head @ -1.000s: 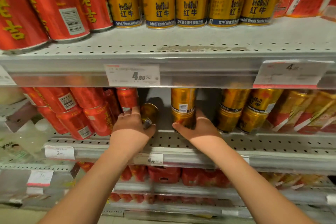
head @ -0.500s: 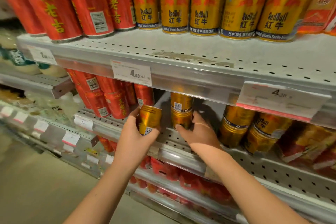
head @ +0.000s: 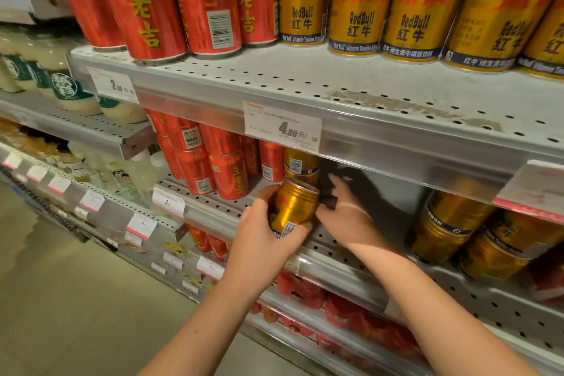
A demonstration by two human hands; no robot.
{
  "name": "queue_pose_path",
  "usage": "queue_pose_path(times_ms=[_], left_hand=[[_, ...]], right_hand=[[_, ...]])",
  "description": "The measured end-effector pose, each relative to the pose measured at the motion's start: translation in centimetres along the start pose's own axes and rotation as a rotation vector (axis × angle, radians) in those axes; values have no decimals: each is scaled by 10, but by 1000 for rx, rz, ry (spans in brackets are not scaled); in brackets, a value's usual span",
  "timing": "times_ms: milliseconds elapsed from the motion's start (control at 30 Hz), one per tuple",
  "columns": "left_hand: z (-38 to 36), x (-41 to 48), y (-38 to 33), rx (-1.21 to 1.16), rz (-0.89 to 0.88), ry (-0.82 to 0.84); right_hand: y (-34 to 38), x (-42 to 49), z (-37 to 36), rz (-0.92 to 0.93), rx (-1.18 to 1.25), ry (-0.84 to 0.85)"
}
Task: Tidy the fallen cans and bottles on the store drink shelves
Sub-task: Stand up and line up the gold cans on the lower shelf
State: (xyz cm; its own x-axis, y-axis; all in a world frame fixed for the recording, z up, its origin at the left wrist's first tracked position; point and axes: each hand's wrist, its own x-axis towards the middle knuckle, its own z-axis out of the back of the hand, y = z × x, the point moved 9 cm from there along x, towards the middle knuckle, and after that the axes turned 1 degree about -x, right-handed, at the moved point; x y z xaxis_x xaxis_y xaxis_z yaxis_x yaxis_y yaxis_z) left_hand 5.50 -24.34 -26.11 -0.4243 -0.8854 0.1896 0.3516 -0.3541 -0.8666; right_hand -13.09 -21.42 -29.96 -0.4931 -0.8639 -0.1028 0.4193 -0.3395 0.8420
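My left hand [head: 264, 238] grips a gold Red Bull can [head: 294, 206] and holds it tilted just above the front of the middle shelf [head: 341, 262]. Right behind it stand two more gold cans [head: 300, 163], one stacked on the other. My right hand [head: 346, 212] reaches into the shaded gap to the right of the held can, fingers stretched toward the back, with nothing in it. Further right on the same shelf, stacked gold cans [head: 451, 223] lean unevenly.
Red cans [head: 225, 174] fill the middle shelf left of the gold ones. The upper shelf [head: 335, 91] carries upright red cans [head: 146, 3] and gold cans [head: 360, 9]. A 4.80 price tag [head: 282, 127] hangs above my hands. Pale bottles [head: 67, 91] stand at far left.
My left hand lifted the gold can off its side and brought it forward. My right hand let go of the stacked gold cans and moved right. The view swung left.
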Motion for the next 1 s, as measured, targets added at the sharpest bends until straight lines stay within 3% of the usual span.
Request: queue_pose_path(times_ms=[100, 233, 300, 467, 667, 833, 1000], left_hand=[[-21, 7, 5, 18, 10, 59], [-58, 13, -9, -35, -24, 179], [-71, 14, -18, -33, -51, 192], [-84, 24, -31, 134, -178, 269], [-14, 44, 26, -140, 51, 11], [-33, 73, 22, -162, 53, 184], [-40, 88, 22, -192, 23, 185]], right_hand=[[-17, -19, 27, -34, 190, -155], [-29, -34, 33, -160, 345, -143], [-25, -39, 38, -106, 285, -138], [-21, -48, 64, -24, 151, -323], [-23, -38, 72, -11, 82, -397], [-16, -28, 72, -20, 41, -414], [9, -44, 75, -18, -253, -558]])
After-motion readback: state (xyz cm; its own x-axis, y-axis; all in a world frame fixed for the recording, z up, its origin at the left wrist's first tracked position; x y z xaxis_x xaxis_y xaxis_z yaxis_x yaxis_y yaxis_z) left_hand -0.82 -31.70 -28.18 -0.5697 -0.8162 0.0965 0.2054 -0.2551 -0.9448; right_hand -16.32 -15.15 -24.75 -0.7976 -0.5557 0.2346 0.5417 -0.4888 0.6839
